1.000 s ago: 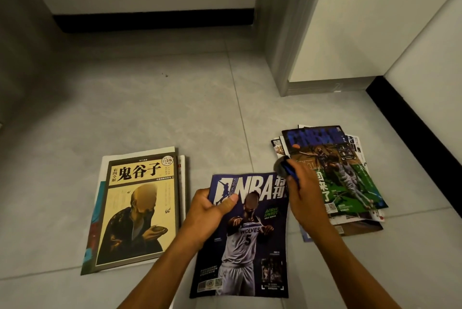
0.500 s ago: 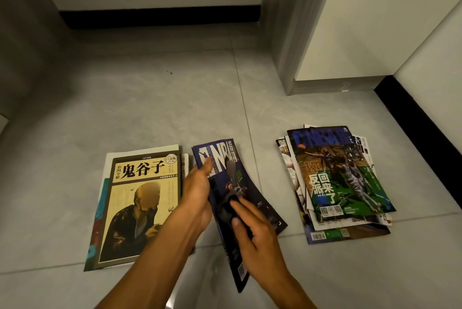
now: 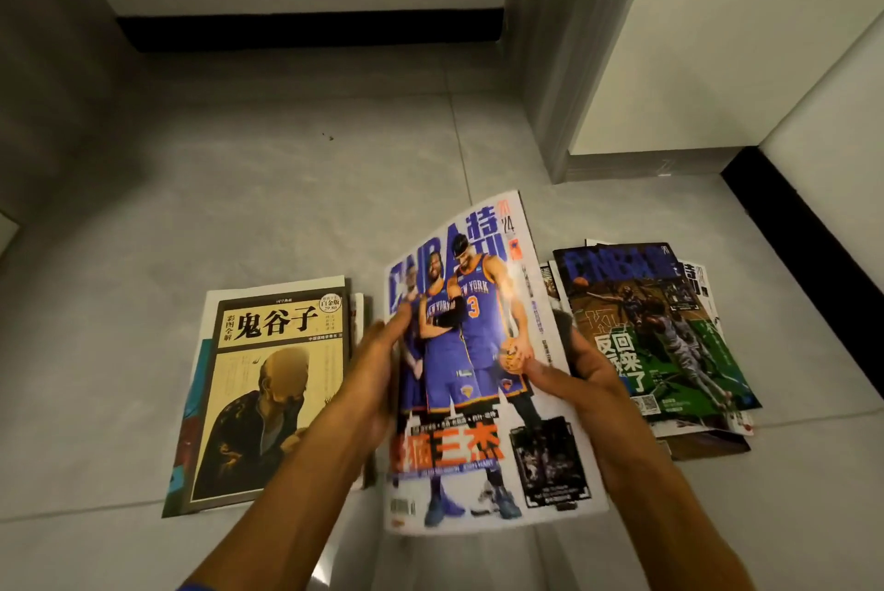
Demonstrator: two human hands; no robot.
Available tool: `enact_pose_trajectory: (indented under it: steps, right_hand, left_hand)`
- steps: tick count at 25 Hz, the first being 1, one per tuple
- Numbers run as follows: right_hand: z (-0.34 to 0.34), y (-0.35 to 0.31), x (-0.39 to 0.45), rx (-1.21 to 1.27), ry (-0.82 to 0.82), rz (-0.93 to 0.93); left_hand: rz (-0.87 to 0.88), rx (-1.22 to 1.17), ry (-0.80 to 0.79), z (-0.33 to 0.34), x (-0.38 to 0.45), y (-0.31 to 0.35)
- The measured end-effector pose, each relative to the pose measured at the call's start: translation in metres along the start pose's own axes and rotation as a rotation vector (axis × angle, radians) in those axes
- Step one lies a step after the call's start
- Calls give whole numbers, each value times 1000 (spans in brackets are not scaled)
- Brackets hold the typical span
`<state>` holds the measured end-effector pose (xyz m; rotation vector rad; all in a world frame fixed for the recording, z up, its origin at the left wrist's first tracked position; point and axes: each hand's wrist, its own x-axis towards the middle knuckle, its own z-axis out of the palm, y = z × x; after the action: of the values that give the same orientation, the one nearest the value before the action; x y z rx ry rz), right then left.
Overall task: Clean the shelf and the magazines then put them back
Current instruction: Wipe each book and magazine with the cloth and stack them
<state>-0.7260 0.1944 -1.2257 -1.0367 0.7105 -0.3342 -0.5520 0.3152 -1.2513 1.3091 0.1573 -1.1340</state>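
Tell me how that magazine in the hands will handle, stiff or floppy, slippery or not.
Probably floppy: the magazine bows upward between the left hand and right hand, its top curling. Likely slippery, since the glossy cover shows glare. It looks thin, so probably light, and it may sag if gripped at one edge.

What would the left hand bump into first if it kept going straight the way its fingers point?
Likely nothing soon: the left hand, gripping the magazine, points up and away over bare floor toward the far wall's dark baseboard. Depth is unclear.
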Motion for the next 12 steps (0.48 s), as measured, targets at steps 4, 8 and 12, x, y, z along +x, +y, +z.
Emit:
enact_pose_trajectory:
  steps: [4,8,12]
  right_hand:
    - [-26,21,15,-245,184,59]
    - [-37,72,30,-718,439,-75]
    - [-50,91,59,-900,502,-227]
  left_hand:
    - [26,-9,159,-25,8,-44]
    - [93,288,191,-24,16,-69]
    - [228,849,213,-28,28,-87]
